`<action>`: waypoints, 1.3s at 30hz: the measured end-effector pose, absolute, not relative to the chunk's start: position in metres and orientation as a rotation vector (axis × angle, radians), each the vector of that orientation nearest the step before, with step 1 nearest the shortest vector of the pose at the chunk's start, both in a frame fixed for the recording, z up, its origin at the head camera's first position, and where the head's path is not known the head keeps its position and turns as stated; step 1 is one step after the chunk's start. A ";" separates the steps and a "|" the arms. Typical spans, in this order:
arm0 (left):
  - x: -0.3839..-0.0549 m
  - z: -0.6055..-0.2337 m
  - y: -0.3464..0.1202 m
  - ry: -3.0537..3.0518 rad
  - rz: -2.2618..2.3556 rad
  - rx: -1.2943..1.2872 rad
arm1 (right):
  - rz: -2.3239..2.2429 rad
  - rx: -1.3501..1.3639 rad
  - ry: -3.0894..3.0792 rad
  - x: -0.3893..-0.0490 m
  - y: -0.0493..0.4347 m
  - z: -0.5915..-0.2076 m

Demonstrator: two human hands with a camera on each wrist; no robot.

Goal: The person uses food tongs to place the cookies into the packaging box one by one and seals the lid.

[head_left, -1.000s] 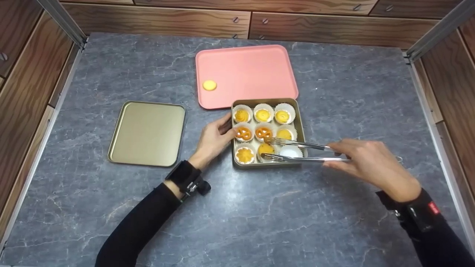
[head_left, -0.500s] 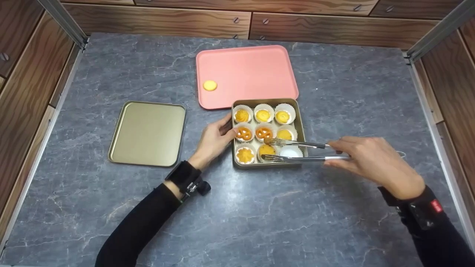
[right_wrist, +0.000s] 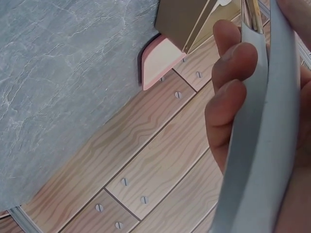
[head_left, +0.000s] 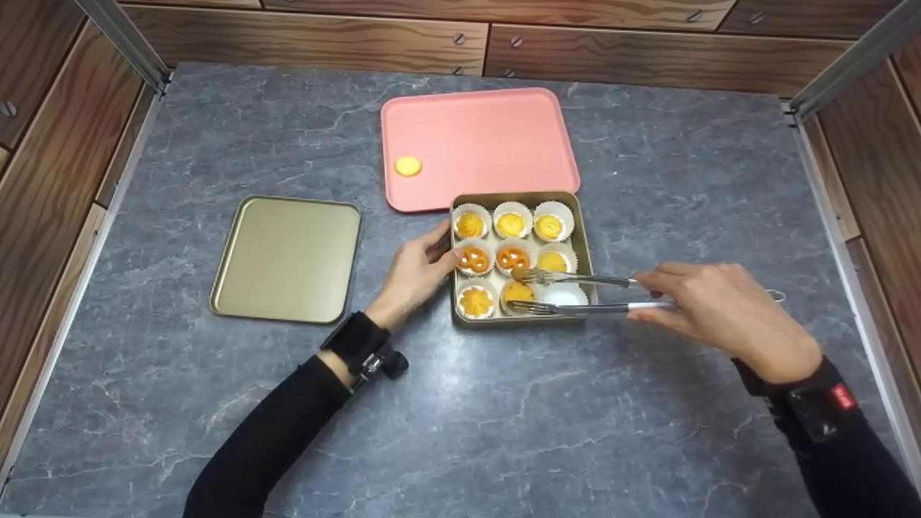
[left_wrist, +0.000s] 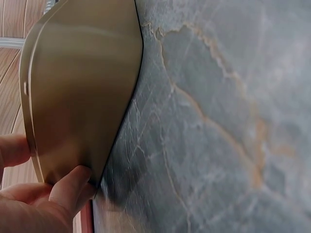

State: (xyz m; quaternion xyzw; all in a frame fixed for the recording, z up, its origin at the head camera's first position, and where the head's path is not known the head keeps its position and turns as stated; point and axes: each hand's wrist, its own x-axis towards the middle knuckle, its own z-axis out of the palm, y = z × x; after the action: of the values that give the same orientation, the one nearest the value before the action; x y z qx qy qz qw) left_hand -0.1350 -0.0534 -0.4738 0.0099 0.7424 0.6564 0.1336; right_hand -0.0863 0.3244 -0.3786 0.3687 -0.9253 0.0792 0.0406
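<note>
My left hand [head_left: 414,270] grips the left wall of a square gold tin [head_left: 522,322], its thumb over the rim; the left wrist view shows fingers against the outer tin wall [left_wrist: 82,82]. Inside stand white paper cups with yellow cookies, among them two orange pretzel-shaped cookies [head_left: 513,257]. From the right, my right hand [head_left: 727,309] holds metal tongs [head_left: 597,308] with pale handles. Their parted tips lie on either side of a round cookie [head_left: 518,289] in the front middle cup. The front right cup [head_left: 565,293] shows only white. Close up, fingers curl round the tongs' handle [right_wrist: 277,121].
Behind the tin lies a pink tray [head_left: 489,129], with one round yellow cookie [head_left: 408,166] near its left edge. A square gold lid [head_left: 288,259] rests on the grey marbled table [head_left: 468,417] at left. Wood-patterned panels [head_left: 309,39] border the table.
My right hand has shifted very slightly up and to the right in the head view. The tongs' tips, the tin and my left hand stay nearly where they were.
</note>
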 end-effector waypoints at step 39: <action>-0.135 -0.475 -0.052 2.241 1.898 0.104 | 0.568 0.843 -2.756 -0.153 0.275 -0.392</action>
State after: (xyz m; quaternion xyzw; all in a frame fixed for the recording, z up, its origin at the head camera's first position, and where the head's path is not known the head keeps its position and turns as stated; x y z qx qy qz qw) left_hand -0.1354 -0.0521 -0.4745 0.0354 0.7588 0.6425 0.1012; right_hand -0.1528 0.2752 -0.3922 0.2855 -0.9334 0.1923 0.1019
